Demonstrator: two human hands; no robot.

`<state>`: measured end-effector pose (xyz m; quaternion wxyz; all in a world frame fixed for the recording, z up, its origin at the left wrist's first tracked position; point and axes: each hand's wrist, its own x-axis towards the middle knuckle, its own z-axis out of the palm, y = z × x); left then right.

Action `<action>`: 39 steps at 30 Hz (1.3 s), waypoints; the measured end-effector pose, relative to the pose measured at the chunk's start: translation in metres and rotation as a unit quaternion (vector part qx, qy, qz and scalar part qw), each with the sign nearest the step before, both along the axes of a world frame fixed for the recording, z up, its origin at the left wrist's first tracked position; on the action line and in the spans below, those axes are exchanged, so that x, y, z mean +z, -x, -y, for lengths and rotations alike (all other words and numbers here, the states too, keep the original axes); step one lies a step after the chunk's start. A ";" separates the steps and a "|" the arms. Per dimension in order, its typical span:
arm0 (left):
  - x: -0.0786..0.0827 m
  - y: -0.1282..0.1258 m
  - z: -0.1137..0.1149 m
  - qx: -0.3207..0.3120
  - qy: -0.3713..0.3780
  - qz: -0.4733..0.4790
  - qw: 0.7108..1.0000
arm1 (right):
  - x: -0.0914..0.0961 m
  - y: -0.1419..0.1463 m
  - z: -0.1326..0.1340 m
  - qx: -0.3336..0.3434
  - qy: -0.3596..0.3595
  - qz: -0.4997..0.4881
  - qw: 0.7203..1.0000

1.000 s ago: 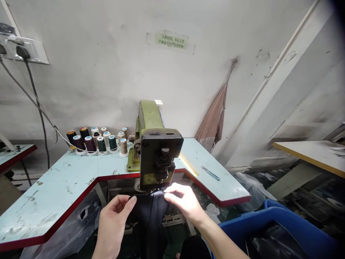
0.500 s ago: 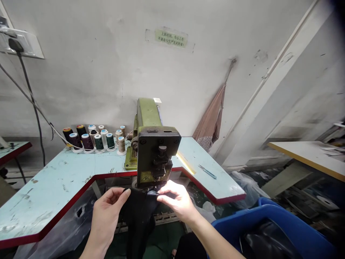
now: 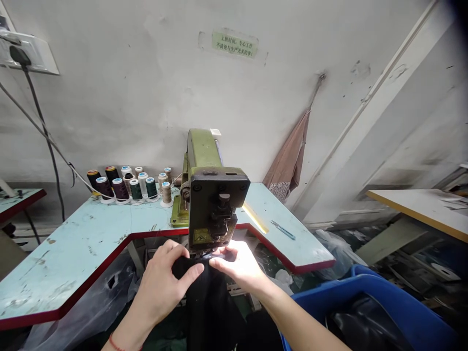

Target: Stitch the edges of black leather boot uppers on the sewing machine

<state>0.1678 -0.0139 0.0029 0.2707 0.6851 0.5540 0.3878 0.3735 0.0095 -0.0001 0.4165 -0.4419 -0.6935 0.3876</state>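
Note:
A green and black sewing machine (image 3: 212,195) stands on a pale blue table with a red edge (image 3: 73,253). A dark garment (image 3: 208,302) hangs down from under the machine's head. My left hand (image 3: 164,282) pinches the garment's top edge from the left, fingers closed on it. My right hand (image 3: 237,265) grips the same edge from the right, just below the lit needle area. The two hands almost touch.
Several thread spools (image 3: 127,184) stand at the table's back left. A blue tool (image 3: 283,230) lies on the table's right wing. A blue bin (image 3: 365,312) with dark cloth sits at lower right. A brown cloth (image 3: 290,158) hangs on the wall. Another table (image 3: 424,209) stands far right.
My left hand has moved right and up and closed on the garment's top edge. My right hand stays at the needle area. The garment is now bunched between both hands.

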 end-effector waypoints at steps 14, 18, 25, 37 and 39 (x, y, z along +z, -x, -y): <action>-0.015 -0.001 0.002 0.000 0.054 0.203 0.978 | 0.022 -0.028 -0.012 0.049 -0.027 0.120 0.991; -0.019 0.003 0.002 0.004 0.078 0.199 0.977 | 0.019 -0.024 -0.012 0.022 0.008 0.080 0.997; -0.028 0.011 0.001 0.011 0.054 0.160 0.986 | 0.024 -0.019 -0.013 0.013 0.003 0.065 0.998; -0.004 -0.011 -0.005 0.023 -0.074 -0.020 0.997 | 0.010 -0.001 -0.006 -0.034 -0.031 0.100 0.994; -0.010 -0.009 -0.006 0.008 -0.051 0.038 0.998 | 0.016 -0.003 -0.008 -0.015 -0.062 0.149 0.987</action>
